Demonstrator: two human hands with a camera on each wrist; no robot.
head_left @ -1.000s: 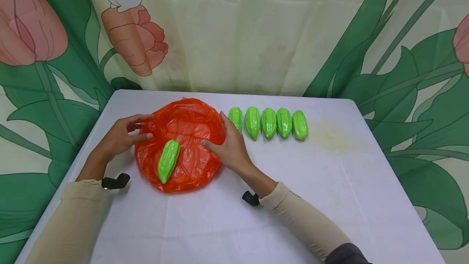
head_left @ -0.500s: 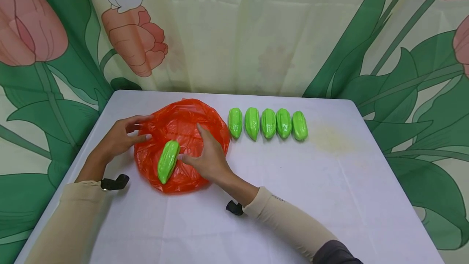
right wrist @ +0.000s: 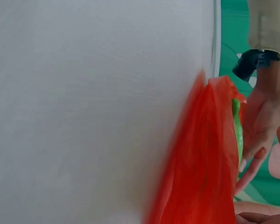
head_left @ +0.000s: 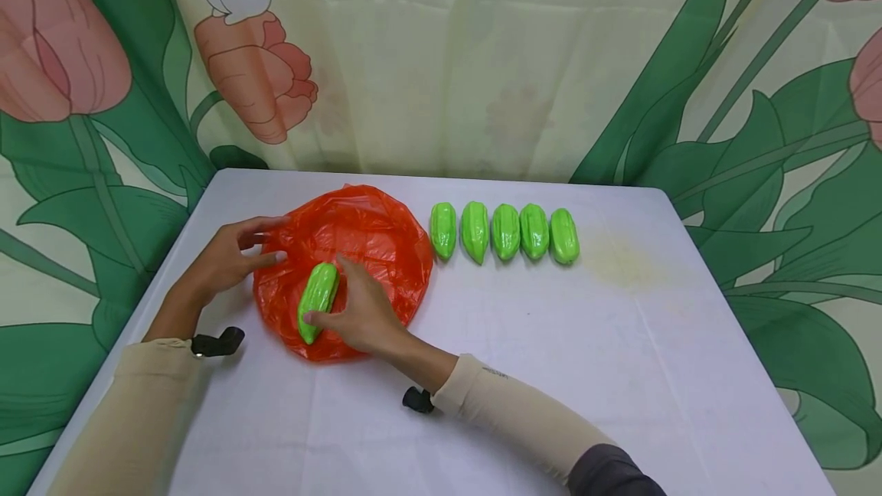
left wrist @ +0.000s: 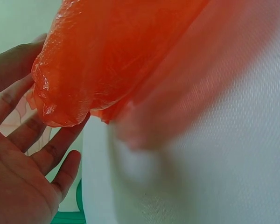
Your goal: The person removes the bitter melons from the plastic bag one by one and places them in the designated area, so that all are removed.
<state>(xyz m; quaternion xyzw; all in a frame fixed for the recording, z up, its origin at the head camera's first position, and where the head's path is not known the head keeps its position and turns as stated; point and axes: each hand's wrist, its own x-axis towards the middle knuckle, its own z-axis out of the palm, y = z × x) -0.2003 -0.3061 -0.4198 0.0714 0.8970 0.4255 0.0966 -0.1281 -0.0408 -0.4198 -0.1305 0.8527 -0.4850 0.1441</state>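
A red plastic bag lies spread in a round, rim crumpled, on the white table. On it rests a glossy green ridged oblong fruit, slightly tilted; a sliver of this fruit shows in the right wrist view. My right hand is over the bag with thumb and fingers spread, the thumb touching the fruit's lower part and the index finger beside its upper end. At the bag's left rim is my left hand, fingers loosely bent, some touching the plastic. The left wrist view has the left fingers against the bag.
Several similar green fruits stand in a row right of the bag, near the back of the table. A printed curtain with tulips hangs behind the table. A faint yellowish stain marks the cloth at right.
My right hand has moved left and toward me, from the bag's right rim to the green fruit on it. The leftmost fruit in the row is uncovered. My left hand stays put.
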